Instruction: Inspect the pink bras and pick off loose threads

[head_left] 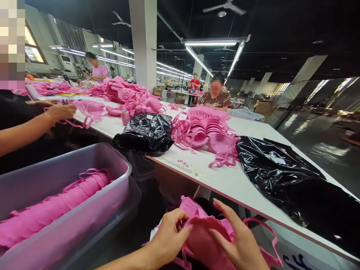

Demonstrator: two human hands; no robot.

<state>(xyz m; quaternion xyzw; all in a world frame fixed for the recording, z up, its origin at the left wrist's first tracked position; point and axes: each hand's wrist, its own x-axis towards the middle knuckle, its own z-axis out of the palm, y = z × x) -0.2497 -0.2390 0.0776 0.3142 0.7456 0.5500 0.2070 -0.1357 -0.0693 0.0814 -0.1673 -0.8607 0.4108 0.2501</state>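
A pink bra [206, 240] is low in front of me, just off the table's near edge, with its cup's hollow side facing me. My left hand [171, 236] pinches the left edge of that cup between thumb and fingers. At the cup's right side is my right hand [239, 238], thumb against the inner face and forefinger raised apart from the cloth. Its other fingers are mostly hidden. A loose strap [274, 240] loops out to the right. More pink cloth shows behind the cup.
The white table [222, 187] bears stacked pink bras [208, 127], a black plastic bag [149, 131], a larger black bag [278, 172] and a pink thread spool [125, 117]. A grey tub [123, 187] holds a row of bras. A co-worker's hand [62, 111] is at left; another person [215, 95] sits opposite.
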